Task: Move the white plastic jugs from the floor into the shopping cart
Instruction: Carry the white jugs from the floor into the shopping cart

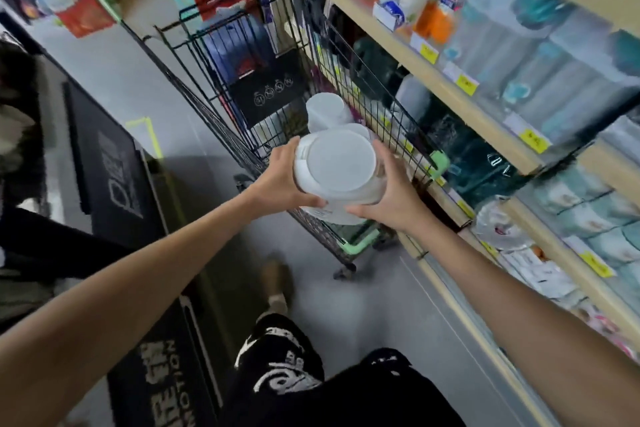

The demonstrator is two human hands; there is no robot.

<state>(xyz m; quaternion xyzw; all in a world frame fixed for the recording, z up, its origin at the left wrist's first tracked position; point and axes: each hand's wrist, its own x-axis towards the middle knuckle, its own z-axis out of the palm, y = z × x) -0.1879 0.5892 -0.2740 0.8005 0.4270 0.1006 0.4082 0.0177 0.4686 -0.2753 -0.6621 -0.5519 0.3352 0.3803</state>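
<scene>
I hold a white plastic jug (pixel 341 165) between both hands above the near end of the black wire shopping cart (pixel 221 128). Its flat round end faces the camera. My left hand (pixel 278 180) grips the jug's left side, thumb curled under it. My right hand (pixel 393 196) clasps the right side. Inside the cart lie two more white jugs, one (pixel 327 111) further in and another (pixel 356 130) partly hidden behind the held jug.
The cart stands in a narrow aisle, with wooden shelves (pixel 450 87) of packaged goods close on its right. A black mat (pixel 107 166) lies on the grey floor at the left. My leg and shoe (pixel 277 284) are below the cart's green handle (pixel 360 246).
</scene>
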